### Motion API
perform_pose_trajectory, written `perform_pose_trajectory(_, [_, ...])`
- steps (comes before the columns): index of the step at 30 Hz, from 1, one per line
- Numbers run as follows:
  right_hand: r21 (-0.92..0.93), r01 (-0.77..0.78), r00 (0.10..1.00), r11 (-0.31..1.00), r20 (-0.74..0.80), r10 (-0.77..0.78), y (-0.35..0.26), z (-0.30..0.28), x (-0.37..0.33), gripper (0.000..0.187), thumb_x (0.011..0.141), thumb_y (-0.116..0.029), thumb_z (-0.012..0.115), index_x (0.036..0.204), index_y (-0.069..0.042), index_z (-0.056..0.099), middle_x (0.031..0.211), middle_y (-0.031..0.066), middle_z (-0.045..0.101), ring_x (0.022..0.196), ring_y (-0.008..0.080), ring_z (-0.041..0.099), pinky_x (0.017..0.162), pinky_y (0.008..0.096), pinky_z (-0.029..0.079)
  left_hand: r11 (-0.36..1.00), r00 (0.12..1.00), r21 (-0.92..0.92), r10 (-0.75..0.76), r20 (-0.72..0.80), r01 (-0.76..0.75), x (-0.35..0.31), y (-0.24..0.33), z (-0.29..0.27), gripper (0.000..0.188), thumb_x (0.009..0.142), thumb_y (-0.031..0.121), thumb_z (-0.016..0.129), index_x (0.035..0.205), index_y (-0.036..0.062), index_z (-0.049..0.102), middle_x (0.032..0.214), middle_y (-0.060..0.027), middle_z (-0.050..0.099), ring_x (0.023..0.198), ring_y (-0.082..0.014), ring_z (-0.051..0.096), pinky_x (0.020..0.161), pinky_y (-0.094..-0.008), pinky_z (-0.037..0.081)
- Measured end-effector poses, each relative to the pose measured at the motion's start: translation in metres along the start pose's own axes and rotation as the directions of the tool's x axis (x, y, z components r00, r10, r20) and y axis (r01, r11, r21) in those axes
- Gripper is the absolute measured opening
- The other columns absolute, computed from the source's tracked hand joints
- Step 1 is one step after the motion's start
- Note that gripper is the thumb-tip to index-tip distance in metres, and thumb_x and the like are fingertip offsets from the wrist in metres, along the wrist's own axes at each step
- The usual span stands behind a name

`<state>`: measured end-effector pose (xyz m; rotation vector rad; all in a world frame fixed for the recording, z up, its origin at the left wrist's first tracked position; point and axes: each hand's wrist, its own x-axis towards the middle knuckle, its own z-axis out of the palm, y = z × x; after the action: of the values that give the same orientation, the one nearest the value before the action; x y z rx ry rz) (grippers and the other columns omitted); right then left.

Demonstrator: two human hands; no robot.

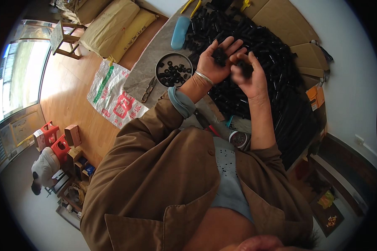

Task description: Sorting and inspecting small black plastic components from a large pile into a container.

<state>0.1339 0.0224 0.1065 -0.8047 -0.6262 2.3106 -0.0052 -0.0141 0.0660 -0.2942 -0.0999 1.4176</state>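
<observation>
Palm up over the heap, my left hand [206, 66] cups a few small black parts [220, 56]. Close beside it is my right hand [257, 81], its fingers curled in around a small black part [244, 70]; the fingertips are blurred and the part's shape is unclear. Below and around both hands spreads a large heap of black tube-like pieces [280, 69]. A round metal pan [157, 66] with several black ring-shaped parts [174, 75] stands left of my left wrist. Snips [148, 90] lie by the pan.
A light-blue case [180, 33] and a yellow-handled tool [190, 6] lie beyond the pan. Cardboard [280, 20] borders the heap's far side. Near my body are red-handled pliers [207, 124] and a round tin [238, 139]. Sacks [113, 25], a stool [63, 41] and a seated person [47, 165] are leftward.
</observation>
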Motion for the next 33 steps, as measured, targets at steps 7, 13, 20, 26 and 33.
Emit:
perform_pose_trajectory(7, [0.248,-0.029,1.000,0.968,-0.001,0.030,-0.004,0.002,-0.002,0.054,0.101,-0.040,0.032,0.121,0.006,0.052,0.124,0.0229,0.055,0.107,0.0342,0.058,0.080,0.0395,0.056,1.000,1.000,-0.013,0.008,0.015,-0.008,0.002,0.002,-0.002,0.046,0.098,0.035,0.038,0.133,0.0061,0.044,0.143,-0.0166,0.040,0.132,-0.0399,0.035,0.111,-0.0579,0.022])
perform_pose_trajectory(13, [0.446,-0.093,0.986,0.890,0.166,0.019,-0.003,-0.002,0.000,0.056,0.101,-0.040,0.029,0.124,0.008,0.048,0.130,0.0246,0.050,0.125,0.0403,0.045,0.101,0.0512,0.043,1.000,1.000,-0.010,0.027,-0.008,-0.027,0.003,0.002,0.001,0.048,0.099,0.037,0.036,0.130,0.0021,0.046,0.138,-0.0204,0.044,0.123,-0.0420,0.044,0.104,-0.0496,0.037])
perform_pose_trajectory(20, [0.253,-0.057,0.993,0.966,0.117,0.028,-0.004,-0.016,0.005,0.048,0.100,-0.037,0.040,0.117,0.005,0.056,0.107,0.0174,0.059,0.096,0.0262,0.056,0.078,0.0347,0.051,1.000,0.999,-0.006,0.027,0.030,-0.027,0.004,0.009,-0.003,0.050,0.099,0.038,0.035,0.133,0.0042,0.044,0.141,-0.0196,0.042,0.125,-0.0426,0.041,0.105,-0.0500,0.036])
perform_pose_trajectory(26, [-0.696,0.017,0.970,0.718,-0.162,-0.180,0.007,0.034,-0.004,0.034,0.091,-0.021,0.060,0.118,0.001,0.058,0.067,0.0031,0.057,0.052,0.0083,0.047,0.054,0.0231,0.042,0.997,1.000,0.077,0.024,0.001,-0.024,0.003,0.004,-0.002,0.049,0.099,0.040,0.033,0.133,0.0079,0.048,0.146,-0.0139,0.038,0.135,-0.0419,0.029,0.110,-0.0548,0.026])
perform_pose_trajectory(33, [-0.994,0.025,0.930,-0.111,0.063,-0.361,0.019,0.043,0.002,0.036,0.084,-0.013,0.066,0.117,-0.001,0.055,0.074,0.0097,0.067,0.072,0.0148,0.065,0.068,0.0280,0.050,0.991,0.998,0.132,0.019,-0.061,-0.011,-0.001,0.003,-0.003,0.045,0.099,0.037,0.035,0.129,0.0070,0.052,0.143,-0.0128,0.042,0.132,-0.0404,0.035,0.107,-0.0540,0.031])
